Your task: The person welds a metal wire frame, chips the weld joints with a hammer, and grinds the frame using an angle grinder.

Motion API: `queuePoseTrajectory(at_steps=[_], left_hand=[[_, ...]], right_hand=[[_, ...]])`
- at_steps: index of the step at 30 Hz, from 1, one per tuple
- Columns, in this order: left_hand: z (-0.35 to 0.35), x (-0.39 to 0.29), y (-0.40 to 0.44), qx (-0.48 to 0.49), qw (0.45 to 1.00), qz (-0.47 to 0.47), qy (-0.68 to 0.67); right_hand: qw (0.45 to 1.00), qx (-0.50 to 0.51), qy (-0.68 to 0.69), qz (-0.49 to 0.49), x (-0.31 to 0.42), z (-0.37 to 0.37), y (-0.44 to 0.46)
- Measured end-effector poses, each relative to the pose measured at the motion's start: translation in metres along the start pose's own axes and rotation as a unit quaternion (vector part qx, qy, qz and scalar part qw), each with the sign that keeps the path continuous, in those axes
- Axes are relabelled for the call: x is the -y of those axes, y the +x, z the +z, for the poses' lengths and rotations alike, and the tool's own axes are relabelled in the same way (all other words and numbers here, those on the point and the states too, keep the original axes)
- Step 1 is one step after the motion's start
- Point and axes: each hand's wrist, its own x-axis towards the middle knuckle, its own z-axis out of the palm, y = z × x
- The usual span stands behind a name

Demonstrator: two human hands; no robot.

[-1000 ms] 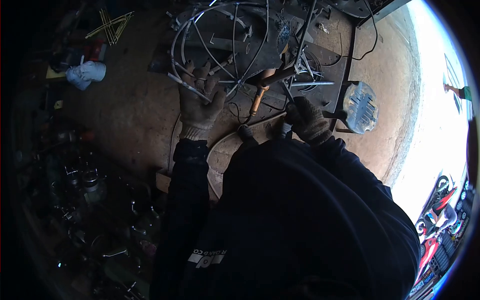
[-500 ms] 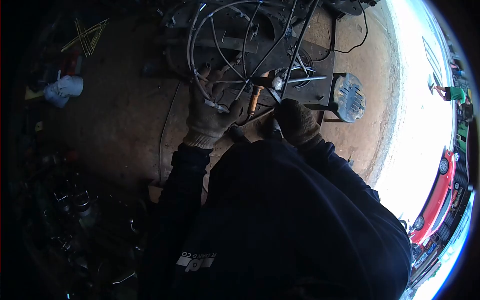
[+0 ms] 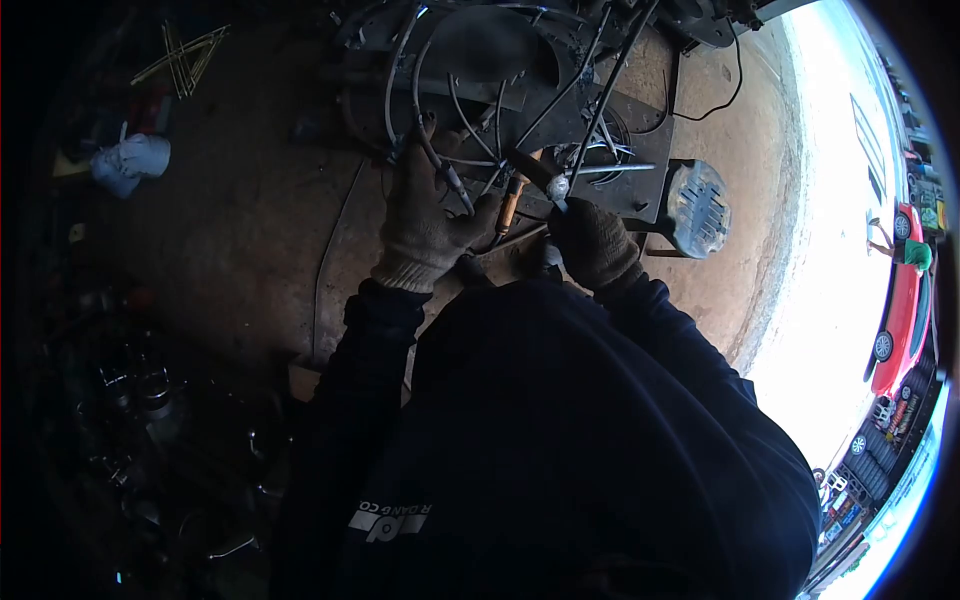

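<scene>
My left hand [image 3: 418, 222] cradles one wire frame [image 3: 455, 186], my right hand [image 3: 592, 243] one hammer [image 3: 535, 172]
Left fingers half open against a rod, right ones closed; one orange-handled tool [image 3: 509, 208] between them, frame over the dark metal plate [image 3: 640, 190]

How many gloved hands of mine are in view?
2. Your left hand is around a curved metal rod; your right hand, farther right, grips a hammer. Both are plainly visible, though some fingers are hidden.
</scene>
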Motion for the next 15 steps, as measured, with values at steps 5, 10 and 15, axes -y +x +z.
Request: queuePoseTrajectory(at_steps=[5, 10, 15], left_hand=[[-0.004, -0.011, 0.006, 0.01, 0.981, 0.081, 0.175], [0.001, -0.015, 0.005, -0.01, 0.977, 0.096, 0.189], [-0.004, -0.016, 0.005, -0.012, 0.954, 0.134, 0.267]], right_hand=[[0.989, -0.049, -0.046, -0.133, -0.029, 0.017, 0.011], [0.998, 0.033, 0.006, -0.057, -0.009, -0.004, 0.0], [0.977, -0.044, -0.084, -0.191, -0.024, 0.005, 0.005]])
